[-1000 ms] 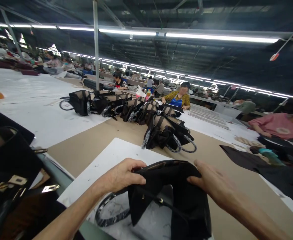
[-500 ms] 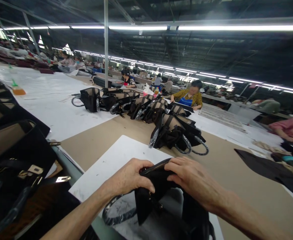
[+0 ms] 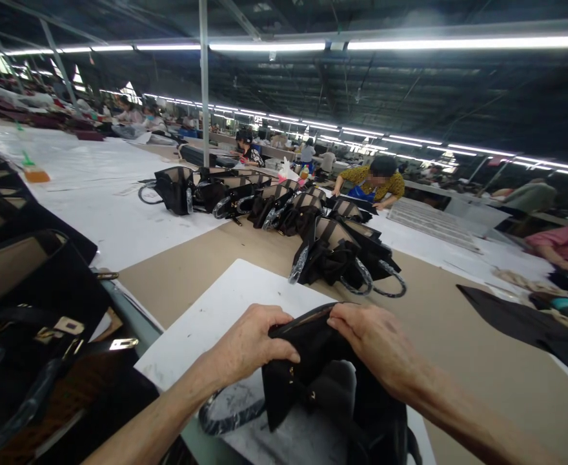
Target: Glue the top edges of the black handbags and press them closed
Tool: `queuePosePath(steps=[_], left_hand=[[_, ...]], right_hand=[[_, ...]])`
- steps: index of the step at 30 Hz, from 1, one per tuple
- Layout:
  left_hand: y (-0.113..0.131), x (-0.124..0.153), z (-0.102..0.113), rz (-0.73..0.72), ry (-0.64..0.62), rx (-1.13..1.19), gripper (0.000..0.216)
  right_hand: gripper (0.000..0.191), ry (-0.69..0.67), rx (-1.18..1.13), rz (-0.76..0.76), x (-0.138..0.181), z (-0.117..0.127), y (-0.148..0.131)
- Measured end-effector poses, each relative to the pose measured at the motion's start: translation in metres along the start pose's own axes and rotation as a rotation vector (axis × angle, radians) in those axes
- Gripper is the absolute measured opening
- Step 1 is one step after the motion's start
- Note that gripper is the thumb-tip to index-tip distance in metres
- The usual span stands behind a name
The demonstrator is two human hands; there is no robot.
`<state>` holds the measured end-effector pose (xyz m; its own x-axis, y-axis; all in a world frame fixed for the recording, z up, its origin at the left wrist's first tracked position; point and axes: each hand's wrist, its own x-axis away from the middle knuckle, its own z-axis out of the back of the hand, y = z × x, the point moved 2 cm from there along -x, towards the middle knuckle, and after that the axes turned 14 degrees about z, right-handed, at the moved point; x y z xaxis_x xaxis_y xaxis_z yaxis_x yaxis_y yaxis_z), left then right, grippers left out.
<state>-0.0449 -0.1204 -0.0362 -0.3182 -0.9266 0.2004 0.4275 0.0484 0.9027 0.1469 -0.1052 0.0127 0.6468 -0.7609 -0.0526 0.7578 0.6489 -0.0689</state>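
Observation:
A black handbag (image 3: 313, 374) stands on a white board (image 3: 216, 310) right in front of me, its plastic-wrapped handle (image 3: 226, 416) hanging toward the near edge. My left hand (image 3: 252, 342) grips the bag's top rim at its left corner, fingers curled over the edge. My right hand (image 3: 375, 342) is closed on the same rim just to the right, fingertips pinching the opening close to the left hand.
A row of several finished black-and-tan bags (image 3: 284, 210) lies across the brown table (image 3: 448, 342). More bags with gold clasps (image 3: 37, 310) sit at my left. Dark fabric (image 3: 521, 323) lies at right. Other people (image 3: 371, 184) work at the far tables.
My right hand slid left along the bag's rim from its far right corner until it sits near my left hand. The view turned slightly.

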Motion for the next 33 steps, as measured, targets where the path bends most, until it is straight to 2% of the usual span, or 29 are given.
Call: queuePosePath(steps=[5,11,21,33], left_hand=[[0.008,0.005,-0.001,-0.090,0.060,-0.178,0.012],[0.015,0.009,-0.008,-0.149,0.139,-0.405,0.016],[0.013,0.009,-0.015,-0.165,0.181,-0.463,0.020],[0.020,0.012,-0.017,-0.101,0.151,-0.464,0.020]], right_hand=[[0.027,0.026,-0.040,0.036,-0.002,0.007,-0.005],[0.023,0.120,-0.032,0.050,0.003,0.011,-0.001],[0.011,0.201,-0.054,0.010,0.004,0.006,0.002],[0.023,0.159,-0.051,0.027,0.002,0.004,0.006]])
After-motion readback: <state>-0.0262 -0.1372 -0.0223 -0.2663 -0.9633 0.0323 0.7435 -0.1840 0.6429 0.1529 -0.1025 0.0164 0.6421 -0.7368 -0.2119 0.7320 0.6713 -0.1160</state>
